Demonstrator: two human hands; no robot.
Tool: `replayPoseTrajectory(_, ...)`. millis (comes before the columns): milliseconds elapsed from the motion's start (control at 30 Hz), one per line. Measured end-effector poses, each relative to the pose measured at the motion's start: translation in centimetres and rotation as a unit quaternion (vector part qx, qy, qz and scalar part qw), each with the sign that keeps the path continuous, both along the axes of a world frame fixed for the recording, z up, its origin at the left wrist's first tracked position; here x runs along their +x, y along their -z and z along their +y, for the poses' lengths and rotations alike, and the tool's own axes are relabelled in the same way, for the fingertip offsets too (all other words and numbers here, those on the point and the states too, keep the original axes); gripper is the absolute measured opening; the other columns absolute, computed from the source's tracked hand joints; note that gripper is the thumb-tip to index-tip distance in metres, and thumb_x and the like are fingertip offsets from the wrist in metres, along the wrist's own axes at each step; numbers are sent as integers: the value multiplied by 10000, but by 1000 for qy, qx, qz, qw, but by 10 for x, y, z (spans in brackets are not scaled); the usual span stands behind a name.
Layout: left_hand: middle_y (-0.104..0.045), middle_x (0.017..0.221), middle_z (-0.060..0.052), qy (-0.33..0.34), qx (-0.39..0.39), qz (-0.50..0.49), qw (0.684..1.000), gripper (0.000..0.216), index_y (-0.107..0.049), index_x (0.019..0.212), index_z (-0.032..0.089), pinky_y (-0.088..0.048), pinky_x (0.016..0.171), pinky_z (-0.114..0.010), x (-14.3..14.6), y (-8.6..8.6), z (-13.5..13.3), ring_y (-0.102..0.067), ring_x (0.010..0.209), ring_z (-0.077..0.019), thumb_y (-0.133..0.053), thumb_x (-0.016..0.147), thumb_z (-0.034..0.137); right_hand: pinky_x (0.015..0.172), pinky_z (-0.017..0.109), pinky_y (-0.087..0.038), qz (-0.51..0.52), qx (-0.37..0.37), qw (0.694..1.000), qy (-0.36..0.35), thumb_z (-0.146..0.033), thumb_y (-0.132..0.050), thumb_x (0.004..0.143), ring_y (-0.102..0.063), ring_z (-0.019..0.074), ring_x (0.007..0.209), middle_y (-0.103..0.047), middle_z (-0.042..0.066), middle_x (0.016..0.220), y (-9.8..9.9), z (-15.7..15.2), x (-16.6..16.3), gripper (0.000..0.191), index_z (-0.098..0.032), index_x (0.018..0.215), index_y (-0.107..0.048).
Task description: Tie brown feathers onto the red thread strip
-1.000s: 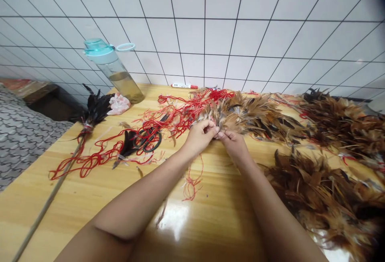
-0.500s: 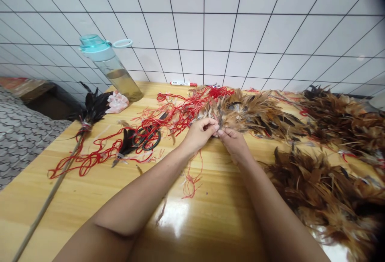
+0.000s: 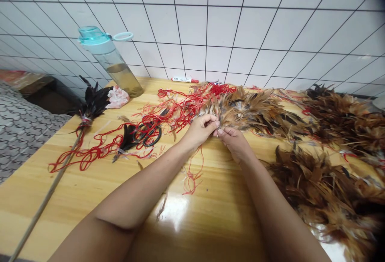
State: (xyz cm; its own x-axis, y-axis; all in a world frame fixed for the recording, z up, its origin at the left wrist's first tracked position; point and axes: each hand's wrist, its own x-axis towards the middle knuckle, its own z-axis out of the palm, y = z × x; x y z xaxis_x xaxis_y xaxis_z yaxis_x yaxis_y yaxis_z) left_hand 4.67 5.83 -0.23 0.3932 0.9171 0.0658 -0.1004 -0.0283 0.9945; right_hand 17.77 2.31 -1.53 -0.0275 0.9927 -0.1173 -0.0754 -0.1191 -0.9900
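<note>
At the near edge of a brown feather bunch (image 3: pixel 255 107), my two hands meet with fingertips almost touching. My left hand (image 3: pixel 204 128) is closed, thumb and forefinger pinching at small feathers that stick up from the bunch. My right hand (image 3: pixel 233 139) is closed in a pinch just beside it, also at the feather ends. Exactly what lies between the fingertips is mostly hidden. Tangled red string (image 3: pixel 186 107) spreads to the left of the bunch, and a loose strand (image 3: pixel 192 177) lies below my left wrist.
Black-handled scissors (image 3: pixel 152 134) lie among the string. A stick with black feathers (image 3: pixel 60 173) tied on its end, crumpled tissue (image 3: pixel 117 96), a water bottle (image 3: pixel 120 73) and a red-and-white marker (image 3: pixel 185 80) are on the wooden table (image 3: pixel 120 185). More brown feather bunches (image 3: pixel 319 185) lie at right.
The fingers have shifted slightly while both hands stay pinched at the feather bunch. The view has tilted a little; nothing else has visibly moved.
</note>
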Motion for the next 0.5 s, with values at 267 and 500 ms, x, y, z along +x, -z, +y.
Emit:
replayPoseTrajectory(267, -609, 720, 1, -31, 18, 1, 999, 229, -617, 899, 153, -429, 675, -224, -1, 0, 1, -550, 678, -96, -643, 777, 344, 425, 212, -186, 133, -50, 989, 35, -440, -762, 613, -263, 51, 451, -385, -70, 508, -1, 1, 7, 326, -168, 705, -608)
replayPoseTrajectory(500, -622, 799, -15, -4, 66, 76, 995, 220, -602, 905, 147, -442, 668, -218, 1, 7, 1, -550, 690, -90, -675, 743, 277, 386, 162, -175, 256, -92, 961, 39, -333, -807, 614, -257, 23, 429, -407, -80, 536, -2, 2, 12, 318, -168, 739, -565)
